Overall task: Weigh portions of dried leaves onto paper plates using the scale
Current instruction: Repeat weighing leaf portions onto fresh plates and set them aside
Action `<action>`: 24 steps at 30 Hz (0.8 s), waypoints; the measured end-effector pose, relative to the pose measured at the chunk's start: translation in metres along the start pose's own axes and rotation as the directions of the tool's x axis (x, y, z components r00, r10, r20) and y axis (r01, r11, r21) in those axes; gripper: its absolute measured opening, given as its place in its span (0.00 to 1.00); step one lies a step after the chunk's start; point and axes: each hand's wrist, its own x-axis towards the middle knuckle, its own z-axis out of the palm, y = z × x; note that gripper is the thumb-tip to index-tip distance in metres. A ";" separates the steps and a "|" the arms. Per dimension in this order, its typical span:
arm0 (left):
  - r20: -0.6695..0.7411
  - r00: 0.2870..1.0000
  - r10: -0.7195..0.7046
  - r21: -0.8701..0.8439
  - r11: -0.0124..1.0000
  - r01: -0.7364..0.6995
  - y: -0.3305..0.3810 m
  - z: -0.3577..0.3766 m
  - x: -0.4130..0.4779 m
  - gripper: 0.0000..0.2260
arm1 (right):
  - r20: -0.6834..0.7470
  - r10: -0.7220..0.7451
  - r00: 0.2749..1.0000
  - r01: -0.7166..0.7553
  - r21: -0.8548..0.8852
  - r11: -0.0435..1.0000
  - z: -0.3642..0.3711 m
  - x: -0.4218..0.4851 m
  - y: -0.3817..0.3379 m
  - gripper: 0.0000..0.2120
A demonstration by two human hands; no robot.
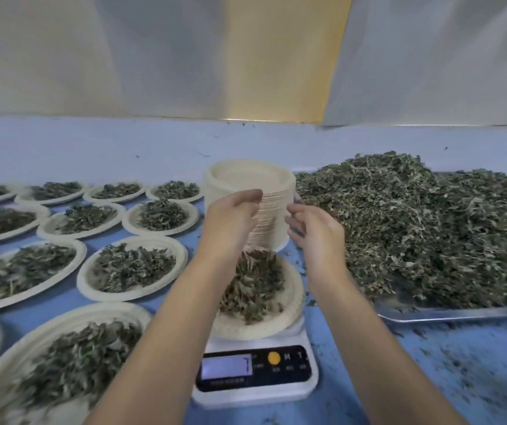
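A white digital scale (255, 378) stands at the front centre and carries a paper plate (292, 305) heaped with dried leaves (255, 289). Behind it rises a tall stack of empty paper plates (249, 182). My left hand (230, 219) is raised at the stack's left side, fingers loosely bent near its front edge. My right hand (313, 228) hovers at the stack's right front, fingers loosely curled. Neither hand plainly holds anything. A big heap of dried leaves (414, 225) lies on a metal tray (448, 312) at the right.
Several filled paper plates (132, 268) cover the blue table (430, 363) to the left in rows. Leaf crumbs are scattered over the table at the right front. A pale sheeted wall (184, 56) closes off the back.
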 end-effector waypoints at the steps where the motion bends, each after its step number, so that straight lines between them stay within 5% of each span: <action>1: -0.013 1.000 0.008 0.016 1.000 -0.008 -0.002 -0.012 -0.002 0.12 | 0.004 0.009 1.000 -0.009 -0.044 0.999 -0.002 0.000 0.003 0.13; 9: -0.199 0.979 -0.038 0.000 0.999 0.039 -0.025 -0.067 -0.007 0.11 | 0.062 0.088 0.994 -0.076 -0.179 0.981 -0.001 0.000 0.027 0.12; 24: -0.220 0.959 -0.177 -0.109 0.982 0.156 -0.041 -0.060 -0.008 0.15 | 0.048 0.101 0.994 -0.094 -0.134 0.986 -0.002 -0.005 0.020 0.15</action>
